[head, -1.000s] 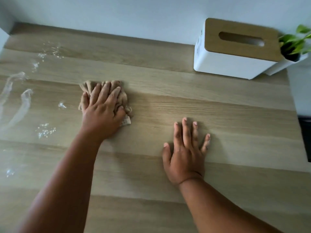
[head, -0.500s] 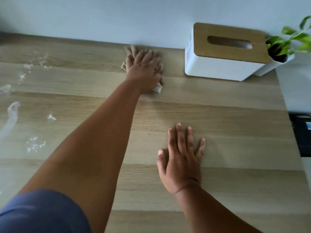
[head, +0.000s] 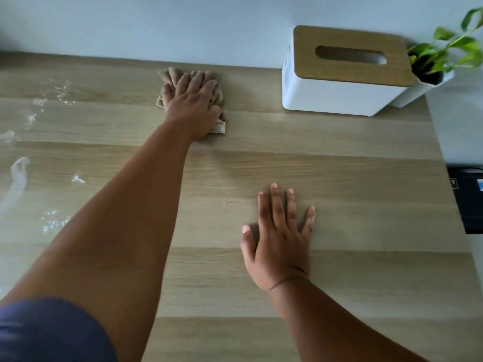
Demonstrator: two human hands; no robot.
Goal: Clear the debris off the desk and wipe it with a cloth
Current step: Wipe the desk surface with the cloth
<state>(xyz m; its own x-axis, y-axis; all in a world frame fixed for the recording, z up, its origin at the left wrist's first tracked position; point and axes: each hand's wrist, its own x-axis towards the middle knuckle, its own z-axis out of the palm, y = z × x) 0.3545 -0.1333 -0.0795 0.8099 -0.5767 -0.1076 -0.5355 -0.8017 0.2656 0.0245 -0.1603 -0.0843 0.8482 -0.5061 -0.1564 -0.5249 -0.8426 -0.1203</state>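
1. Where the worktop (head: 339, 257) lies nearest, the right hand (head: 278, 239) rests flat, fingers spread, gripping nothing.
2. Left forearm, reaching diagonally toward the wall.
3. Wet streaks and droplets (head: 56, 222) at the left side, not yet wiped.
4. Left hand (head: 194, 105), palm down with fingers extended, pressing the cloth (head: 167, 77) against the worktop near the back edge.
5. Cloth: tan, nubby, bunched; judged soft, light and limp, best handled under a flat palm or gathered at its middle.
6. Tissue box (head: 339, 82) to the right of the cloth, apart from it.
7. Potted plant (head: 444, 56) at the far corner.
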